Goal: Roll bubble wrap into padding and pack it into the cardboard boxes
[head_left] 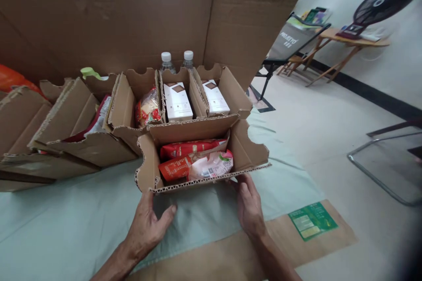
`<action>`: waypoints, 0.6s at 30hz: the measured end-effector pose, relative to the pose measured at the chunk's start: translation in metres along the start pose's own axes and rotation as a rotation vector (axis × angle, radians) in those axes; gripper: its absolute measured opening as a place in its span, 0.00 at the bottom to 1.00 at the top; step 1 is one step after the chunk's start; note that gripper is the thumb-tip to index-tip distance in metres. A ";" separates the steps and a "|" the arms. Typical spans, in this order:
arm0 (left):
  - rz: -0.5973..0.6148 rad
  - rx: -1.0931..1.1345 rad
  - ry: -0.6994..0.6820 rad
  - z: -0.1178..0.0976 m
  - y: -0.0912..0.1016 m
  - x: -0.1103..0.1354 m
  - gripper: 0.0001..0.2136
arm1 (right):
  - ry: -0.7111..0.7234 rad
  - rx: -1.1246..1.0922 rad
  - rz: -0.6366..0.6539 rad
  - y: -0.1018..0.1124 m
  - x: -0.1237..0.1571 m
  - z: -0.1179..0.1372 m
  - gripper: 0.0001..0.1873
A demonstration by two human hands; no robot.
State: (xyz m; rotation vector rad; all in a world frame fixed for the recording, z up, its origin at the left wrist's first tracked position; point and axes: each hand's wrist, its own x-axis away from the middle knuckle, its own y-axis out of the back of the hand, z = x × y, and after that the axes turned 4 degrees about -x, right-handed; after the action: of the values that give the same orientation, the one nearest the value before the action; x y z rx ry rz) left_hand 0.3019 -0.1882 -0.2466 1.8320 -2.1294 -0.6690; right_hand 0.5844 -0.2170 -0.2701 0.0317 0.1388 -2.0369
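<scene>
I have both hands at the near side of a cardboard box (194,131), which sits in front of the right end of a row of bins (86,151). My left hand (147,228) is at its near left corner, thumb spread wide and clear of the wall; the tips of the fingers are hidden, so I can't tell whether they grip. My right hand (249,208) reaches under the near edge toward the right, fingers partly bent and mostly covered; I can't tell how firmly they hold, either. Inside the box, a red bag (194,147) lies along the far wall, with an orange packet (174,168) and a pink packet (211,166) nearer me. Behind it, two bins hold white cartons (178,103), and two bottles (166,62) show their caps above the rims. Pale green cloth (89,210) spreads below.
</scene>
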 end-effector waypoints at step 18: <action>0.195 -0.629 -0.358 0.029 0.018 0.016 0.30 | 0.055 0.526 -0.032 0.014 0.019 0.001 0.30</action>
State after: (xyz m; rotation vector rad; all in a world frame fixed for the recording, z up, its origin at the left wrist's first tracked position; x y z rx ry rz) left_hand 0.2693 -0.1971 -0.2644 1.2180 -1.9291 -1.4964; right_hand 0.5883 -0.2403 -0.2715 0.4151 -0.3669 -2.0534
